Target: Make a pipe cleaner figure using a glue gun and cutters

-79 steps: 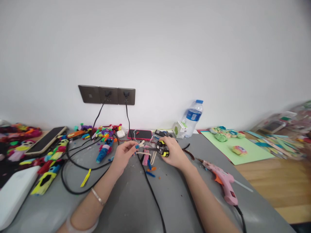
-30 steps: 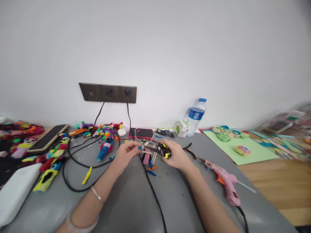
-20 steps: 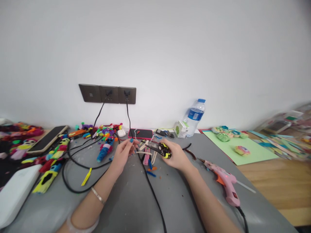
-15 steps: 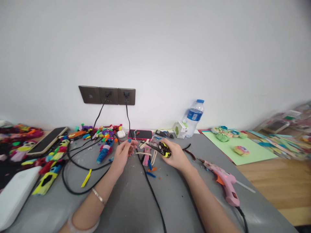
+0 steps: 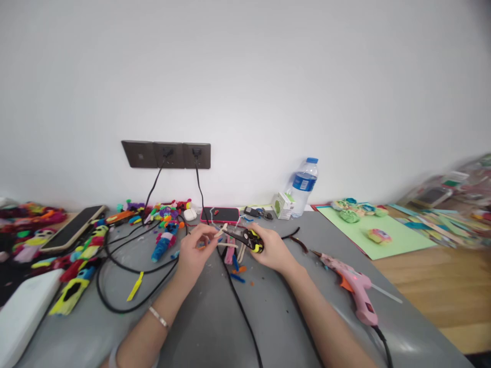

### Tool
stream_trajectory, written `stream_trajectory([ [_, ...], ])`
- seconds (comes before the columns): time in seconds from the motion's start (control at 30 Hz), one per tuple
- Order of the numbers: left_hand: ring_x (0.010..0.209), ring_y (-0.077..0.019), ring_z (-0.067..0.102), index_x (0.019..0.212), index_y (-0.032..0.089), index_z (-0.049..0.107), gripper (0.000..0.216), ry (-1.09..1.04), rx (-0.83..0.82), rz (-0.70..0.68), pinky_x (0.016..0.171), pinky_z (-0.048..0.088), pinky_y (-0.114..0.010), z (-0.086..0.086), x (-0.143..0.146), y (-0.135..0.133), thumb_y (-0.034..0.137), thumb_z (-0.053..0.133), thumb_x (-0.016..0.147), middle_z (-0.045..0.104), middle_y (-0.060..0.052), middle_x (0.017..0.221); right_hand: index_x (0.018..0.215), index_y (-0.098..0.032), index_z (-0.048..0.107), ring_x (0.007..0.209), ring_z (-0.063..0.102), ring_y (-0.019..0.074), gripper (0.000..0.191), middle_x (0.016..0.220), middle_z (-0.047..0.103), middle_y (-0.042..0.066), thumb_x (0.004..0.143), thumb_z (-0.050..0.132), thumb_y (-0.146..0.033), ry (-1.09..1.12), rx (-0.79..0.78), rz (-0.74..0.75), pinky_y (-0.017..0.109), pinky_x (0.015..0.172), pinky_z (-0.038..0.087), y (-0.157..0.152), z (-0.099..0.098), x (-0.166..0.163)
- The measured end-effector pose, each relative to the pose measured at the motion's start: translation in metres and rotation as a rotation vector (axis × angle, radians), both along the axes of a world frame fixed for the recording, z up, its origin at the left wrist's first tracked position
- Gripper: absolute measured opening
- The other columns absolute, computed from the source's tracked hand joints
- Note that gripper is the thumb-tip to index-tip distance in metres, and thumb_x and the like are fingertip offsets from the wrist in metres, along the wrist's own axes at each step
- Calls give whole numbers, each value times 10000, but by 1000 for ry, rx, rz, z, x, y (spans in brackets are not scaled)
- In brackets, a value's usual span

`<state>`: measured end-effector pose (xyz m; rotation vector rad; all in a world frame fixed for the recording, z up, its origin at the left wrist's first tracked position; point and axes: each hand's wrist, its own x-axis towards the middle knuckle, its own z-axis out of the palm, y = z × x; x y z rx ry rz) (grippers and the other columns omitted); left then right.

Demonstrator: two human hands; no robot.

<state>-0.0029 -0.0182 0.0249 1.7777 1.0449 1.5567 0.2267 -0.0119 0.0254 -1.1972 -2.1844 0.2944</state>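
Observation:
My right hand grips black pliers with yellow handles, the jaws pointing left. My left hand pinches a small pale stick piece right at the jaw tips. Both hands hover over the grey table. Beneath them lie a pink stick, pale sticks and small blue and orange offcuts. A black cable runs under the hands toward me.
A pink glue gun lies at my right. Behind the hands are a red-cased phone, a water bottle and a small box. Colourful craft figures, looped cables and a white box fill the left. Green paper lies right.
My left hand let go of the piece for a moment, fingers lifted, then came back and pinches it at the plier tips. The pliers stayed in my right hand. The view dipped slightly.

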Motion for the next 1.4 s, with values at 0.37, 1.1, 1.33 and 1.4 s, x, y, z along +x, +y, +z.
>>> stream_trajectory([
  [0.37, 752, -176, 640, 791, 194, 738, 113, 15, 17, 34, 607, 465, -253, 2, -5, 2, 231, 637, 826, 725, -58, 807, 1068, -207, 533, 852, 638, 241, 403, 953, 677, 72, 673, 552, -133, -6, 52, -12, 320, 739, 468, 1, -1, 0],
  [1.1, 740, -165, 596, 775, 179, 691, 131, -25, -9, -4, 580, 445, -229, -4, -3, 2, 268, 622, 843, 674, -60, 814, 1025, -216, 526, 764, 625, 215, 360, 880, 658, 49, 675, 535, -132, 11, 17, 4, 283, 684, 449, 0, 0, -2],
  [1.33, 715, -152, 574, 745, 181, 669, 102, 6, 42, 49, 591, 415, -234, -3, -1, 0, 225, 627, 827, 648, -42, 795, 1085, -212, 515, 851, 641, 240, 408, 951, 667, 71, 687, 546, -129, 20, 16, 15, 307, 747, 461, 1, -4, -2],
  [1.4, 678, -137, 553, 749, 184, 664, 97, 13, 52, 54, 582, 406, -231, -3, -2, 0, 220, 624, 830, 641, -33, 796, 1091, -212, 514, 849, 640, 238, 405, 951, 664, 71, 696, 547, -132, 20, 15, 17, 304, 741, 458, 1, -4, -2],
])
